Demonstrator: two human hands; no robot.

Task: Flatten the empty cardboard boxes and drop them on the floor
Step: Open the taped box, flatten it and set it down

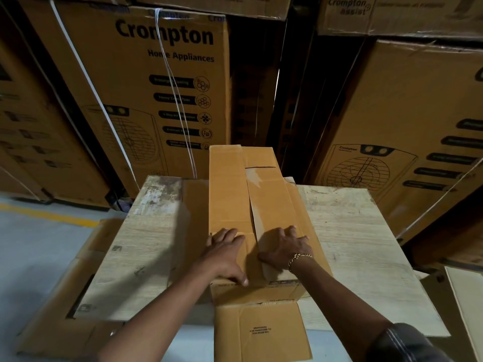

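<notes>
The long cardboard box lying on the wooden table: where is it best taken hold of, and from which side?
Probably the near end flap of the cardboard box, taken from the person's side. It juts past the edge of the wooden table, so fingers can slip under it; the rest lies flat on the top.

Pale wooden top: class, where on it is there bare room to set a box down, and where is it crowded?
Bare: the wide patch of the wooden top right of the cardboard box, and another patch to its left. Crowded: the middle, where the left hand and right hand press the box.
</notes>
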